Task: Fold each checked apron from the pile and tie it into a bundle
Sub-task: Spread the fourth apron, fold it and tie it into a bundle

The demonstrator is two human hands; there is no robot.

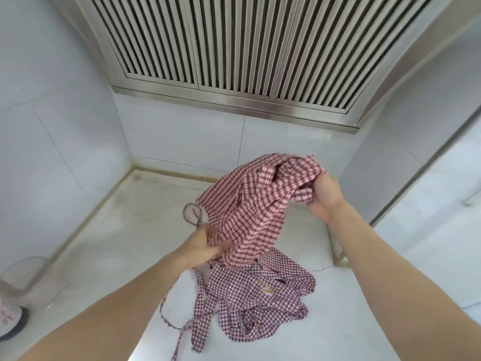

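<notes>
A red-and-white checked apron point(250, 204) hangs lifted above the white counter point(145, 230). My right hand point(325, 196) grips its bunched upper end at the right. My left hand point(208, 246) grips its lower edge near the middle, where a thin tie loop point(193, 213) sticks out. Below them a second apron point(260, 300) with a finer purple-and-white check lies crumpled on the counter, its straps point(182, 329) trailing toward the front edge.
A steel slatted hood point(234, 48) hangs over the back of the counter. White tiled walls close in on the left, back and right. A transparent container point(28, 280) and a shoe point(11, 321) are on the floor at lower left.
</notes>
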